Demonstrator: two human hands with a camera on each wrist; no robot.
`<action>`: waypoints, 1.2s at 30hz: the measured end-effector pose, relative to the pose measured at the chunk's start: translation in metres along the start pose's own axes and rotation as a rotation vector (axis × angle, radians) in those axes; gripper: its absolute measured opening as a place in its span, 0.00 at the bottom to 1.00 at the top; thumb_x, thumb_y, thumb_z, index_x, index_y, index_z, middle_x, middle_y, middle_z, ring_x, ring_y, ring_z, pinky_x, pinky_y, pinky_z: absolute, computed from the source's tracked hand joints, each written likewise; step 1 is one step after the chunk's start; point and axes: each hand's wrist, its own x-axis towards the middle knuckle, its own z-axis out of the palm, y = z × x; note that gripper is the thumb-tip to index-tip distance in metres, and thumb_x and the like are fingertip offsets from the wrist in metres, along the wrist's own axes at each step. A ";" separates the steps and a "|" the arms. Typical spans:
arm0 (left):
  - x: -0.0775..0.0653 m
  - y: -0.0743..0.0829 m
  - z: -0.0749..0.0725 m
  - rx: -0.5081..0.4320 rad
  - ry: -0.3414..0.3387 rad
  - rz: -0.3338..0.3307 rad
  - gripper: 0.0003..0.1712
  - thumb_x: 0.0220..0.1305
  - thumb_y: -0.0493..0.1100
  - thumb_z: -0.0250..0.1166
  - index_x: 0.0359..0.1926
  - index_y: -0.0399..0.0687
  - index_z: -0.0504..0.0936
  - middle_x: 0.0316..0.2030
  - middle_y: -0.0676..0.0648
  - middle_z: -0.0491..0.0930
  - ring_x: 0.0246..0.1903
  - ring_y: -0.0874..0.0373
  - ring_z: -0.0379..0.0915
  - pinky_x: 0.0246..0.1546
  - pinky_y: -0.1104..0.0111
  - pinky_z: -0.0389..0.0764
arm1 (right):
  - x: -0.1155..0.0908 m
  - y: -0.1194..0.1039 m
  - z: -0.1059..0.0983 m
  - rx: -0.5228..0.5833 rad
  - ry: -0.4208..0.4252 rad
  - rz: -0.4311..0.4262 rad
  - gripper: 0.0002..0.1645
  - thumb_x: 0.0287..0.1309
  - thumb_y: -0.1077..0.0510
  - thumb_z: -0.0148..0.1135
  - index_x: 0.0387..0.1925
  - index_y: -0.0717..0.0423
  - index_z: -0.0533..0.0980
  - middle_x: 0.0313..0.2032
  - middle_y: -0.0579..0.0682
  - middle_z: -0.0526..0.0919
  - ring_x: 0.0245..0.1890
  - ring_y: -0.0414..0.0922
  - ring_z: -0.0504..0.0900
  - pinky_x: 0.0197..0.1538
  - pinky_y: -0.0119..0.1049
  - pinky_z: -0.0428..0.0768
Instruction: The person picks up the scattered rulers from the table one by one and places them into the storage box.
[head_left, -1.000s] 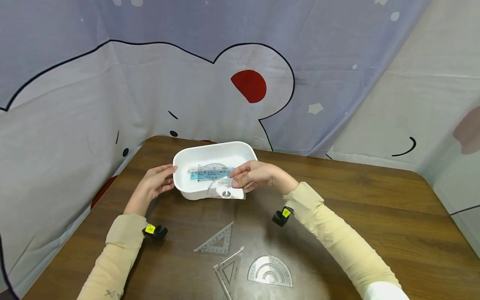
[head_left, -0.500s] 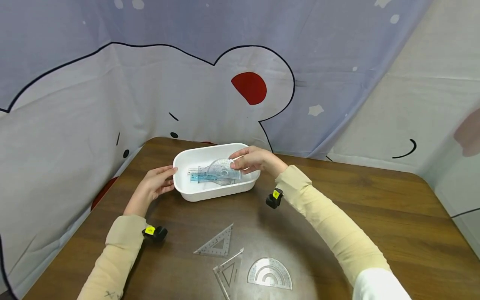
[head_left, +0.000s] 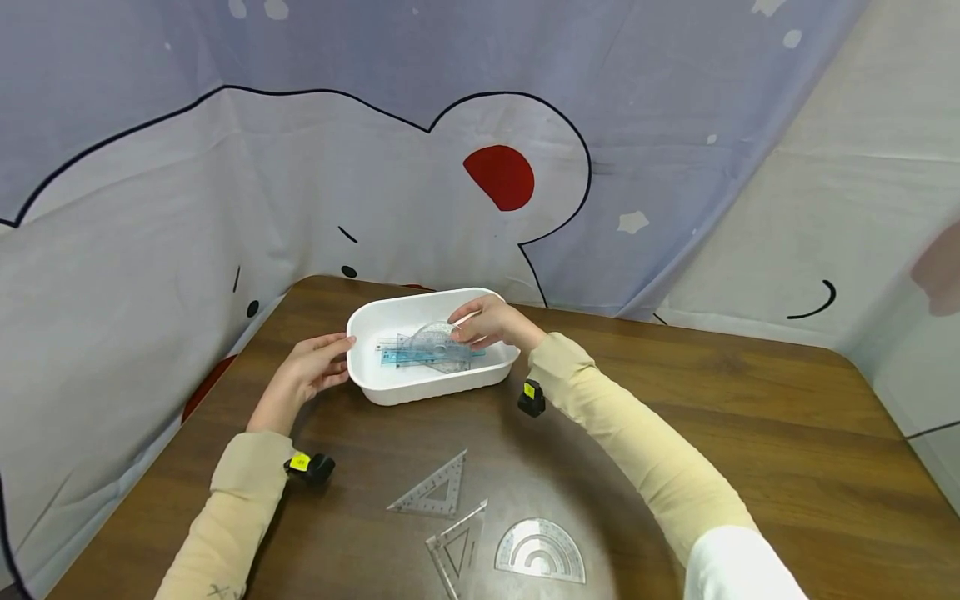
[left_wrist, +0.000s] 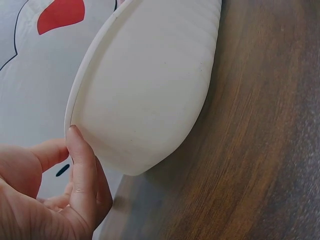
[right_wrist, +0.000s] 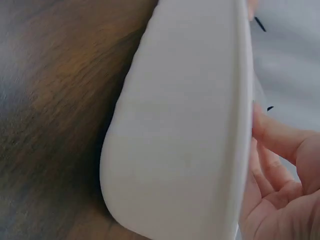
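Observation:
A white plastic tub (head_left: 420, 390) stands toward the back of the table. My left hand (head_left: 311, 367) pinches its left end at the rim; in the left wrist view the thumb and fingers (left_wrist: 82, 170) meet at the edge. Over the tub's right part, my right hand (head_left: 491, 323) pinches a clear protractor (head_left: 431, 335) by its right side, low inside the tub. Under it lie blue-tinted rulers (head_left: 393, 357) and other clear pieces that overlap. In the right wrist view the tub's wall (right_wrist: 175, 125) hides the fingertips and most of the protractor.
Nearer the front of the brown wooden table (head_left: 675, 417) lie two clear set squares, one (head_left: 411, 500) behind the other (head_left: 441, 560). A second clear protractor (head_left: 540, 570) lies to their right. A printed cloth (head_left: 375, 183) hangs right behind the table.
My right hand has carried the protractor from the tub's front rim back and left, down into the tub over the rulers. The left hand has stayed at the rim.

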 end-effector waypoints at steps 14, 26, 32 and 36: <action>0.000 0.000 0.000 -0.028 -0.021 0.007 0.38 0.69 0.48 0.58 0.73 0.41 0.54 0.33 0.56 0.74 0.25 0.69 0.73 0.28 0.80 0.82 | 0.008 0.015 0.010 -0.203 0.164 -0.024 0.21 0.51 0.67 0.70 0.49 0.64 0.79 0.44 0.60 0.83 0.29 0.42 0.81 0.41 0.35 0.86; 0.001 -0.001 0.001 -0.044 -0.027 0.007 0.38 0.69 0.48 0.58 0.73 0.41 0.55 0.32 0.55 0.74 0.24 0.69 0.73 0.27 0.80 0.82 | -0.004 0.013 0.008 -0.218 0.156 -0.104 0.22 0.52 0.64 0.70 0.50 0.60 0.79 0.43 0.58 0.83 0.35 0.47 0.83 0.46 0.43 0.86; 0.002 -0.001 0.000 -0.068 -0.029 0.000 0.38 0.68 0.47 0.58 0.73 0.40 0.54 0.30 0.57 0.75 0.23 0.69 0.72 0.26 0.80 0.82 | -0.019 0.007 0.008 -0.231 0.153 -0.176 0.23 0.52 0.62 0.71 0.51 0.61 0.79 0.47 0.58 0.84 0.48 0.50 0.82 0.52 0.43 0.82; 0.003 -0.001 0.000 -0.062 -0.028 0.002 0.38 0.68 0.47 0.59 0.73 0.40 0.54 0.30 0.57 0.75 0.23 0.69 0.72 0.26 0.80 0.82 | -0.030 0.001 0.009 -0.253 0.157 -0.209 0.21 0.51 0.61 0.72 0.49 0.62 0.80 0.47 0.57 0.85 0.50 0.50 0.82 0.54 0.42 0.80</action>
